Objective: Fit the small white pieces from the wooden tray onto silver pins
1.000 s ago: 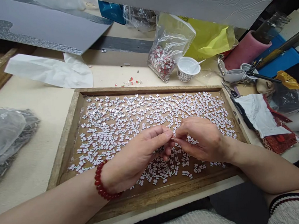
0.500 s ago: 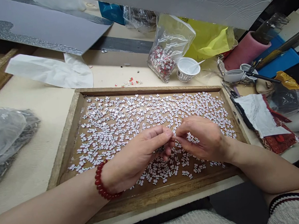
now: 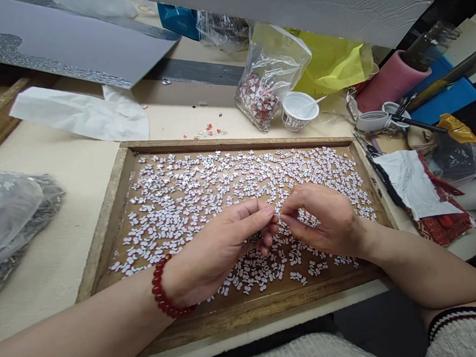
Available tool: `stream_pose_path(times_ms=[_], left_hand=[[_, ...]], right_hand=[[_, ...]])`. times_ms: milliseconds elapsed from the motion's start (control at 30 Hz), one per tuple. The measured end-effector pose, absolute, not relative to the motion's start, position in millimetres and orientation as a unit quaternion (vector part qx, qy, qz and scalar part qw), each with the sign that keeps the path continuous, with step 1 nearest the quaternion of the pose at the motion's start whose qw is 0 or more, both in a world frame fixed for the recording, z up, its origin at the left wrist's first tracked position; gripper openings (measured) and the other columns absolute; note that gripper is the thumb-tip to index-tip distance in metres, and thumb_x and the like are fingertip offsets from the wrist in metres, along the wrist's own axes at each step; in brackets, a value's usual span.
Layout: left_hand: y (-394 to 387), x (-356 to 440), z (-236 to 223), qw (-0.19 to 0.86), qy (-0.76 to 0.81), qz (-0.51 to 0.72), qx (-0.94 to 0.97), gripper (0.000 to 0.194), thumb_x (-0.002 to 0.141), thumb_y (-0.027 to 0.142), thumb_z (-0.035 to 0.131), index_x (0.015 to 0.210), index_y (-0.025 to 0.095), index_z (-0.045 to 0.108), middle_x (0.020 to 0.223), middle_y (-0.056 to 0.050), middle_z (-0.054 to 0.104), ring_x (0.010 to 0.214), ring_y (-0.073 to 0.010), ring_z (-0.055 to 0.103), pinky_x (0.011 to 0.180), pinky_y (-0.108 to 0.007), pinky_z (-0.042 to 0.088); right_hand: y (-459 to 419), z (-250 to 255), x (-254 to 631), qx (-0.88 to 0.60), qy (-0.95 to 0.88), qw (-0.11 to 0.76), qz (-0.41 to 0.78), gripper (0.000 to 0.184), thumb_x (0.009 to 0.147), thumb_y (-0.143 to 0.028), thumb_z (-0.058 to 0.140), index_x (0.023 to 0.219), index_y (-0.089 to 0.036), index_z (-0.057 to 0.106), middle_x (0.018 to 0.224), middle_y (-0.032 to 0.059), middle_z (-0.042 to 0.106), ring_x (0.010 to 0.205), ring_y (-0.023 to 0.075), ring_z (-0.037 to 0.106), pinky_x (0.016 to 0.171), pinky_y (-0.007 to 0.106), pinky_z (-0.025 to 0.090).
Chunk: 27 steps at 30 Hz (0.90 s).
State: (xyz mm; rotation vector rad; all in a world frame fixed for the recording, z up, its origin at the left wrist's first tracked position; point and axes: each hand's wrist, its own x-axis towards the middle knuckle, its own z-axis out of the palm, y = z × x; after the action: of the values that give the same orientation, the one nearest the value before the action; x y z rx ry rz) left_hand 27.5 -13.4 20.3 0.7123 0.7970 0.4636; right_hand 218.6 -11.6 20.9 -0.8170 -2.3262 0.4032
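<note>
My left hand [image 3: 226, 239], with a red bead bracelet [image 3: 164, 292] at its wrist, is closed. Small dark metal pieces [image 3: 255, 237] show between its curled fingers, and its thumb and index finger pinch together at the tip. My right hand [image 3: 322, 219] meets it there, thumb and index finger closed on something too tiny to make out. Both hands hover over a wooden-framed tray [image 3: 247, 314]. Many flat white cherry-shaped pieces [image 3: 174, 204] cover its brown bottom, some showing reddish edges.
Behind the tray stand a clear bag of red and white pieces [image 3: 259, 98] and a white tub [image 3: 298, 111] with a spoon. Crumpled white paper [image 3: 82, 113] lies back left. A plastic bag of grey bits [image 3: 13, 221] sits left; a red pouch [image 3: 445, 224] lies right.
My right fingertips have shifted very slightly at the pinch point. Otherwise both hands and the tray look the same.
</note>
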Motion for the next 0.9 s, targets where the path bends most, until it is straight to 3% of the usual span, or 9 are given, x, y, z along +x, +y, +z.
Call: stream_pose_path(times_ms=[500, 900], left_hand=[[-14.0, 28.9, 21.5, 0.833, 0.379, 0.232, 0.330, 0.024, 0.086, 0.036, 0.057, 0.074, 0.015, 0.054, 0.071, 0.002, 0.048, 0.061, -0.0084, 0.039, 0.053, -0.022, 0.031], [-14.4, 26.3, 18.0, 0.825, 0.376, 0.221, 0.358, 0.022, 0.087, 0.035, 0.055, 0.075, 0.016, 0.053, 0.068, 0.002, 0.047, 0.063, -0.0103, 0.038, 0.057, -0.023, 0.034]], right_hand=[[-12.0, 22.7, 218.3, -0.313, -0.879, 0.325, 0.153, 0.002, 0.083, -0.013, 0.057, 0.084, -0.013, 0.055, 0.067, 0.0018, 0.060, 0.063, 0.0089, 0.052, 0.060, 0.024, 0.044], [-12.6, 21.1, 219.3, -0.310, -0.884, 0.315, 0.153, 0.004, 0.082, -0.012, 0.056, 0.085, -0.014, 0.054, 0.068, 0.0011, 0.059, 0.063, 0.0096, 0.054, 0.061, 0.024, 0.045]])
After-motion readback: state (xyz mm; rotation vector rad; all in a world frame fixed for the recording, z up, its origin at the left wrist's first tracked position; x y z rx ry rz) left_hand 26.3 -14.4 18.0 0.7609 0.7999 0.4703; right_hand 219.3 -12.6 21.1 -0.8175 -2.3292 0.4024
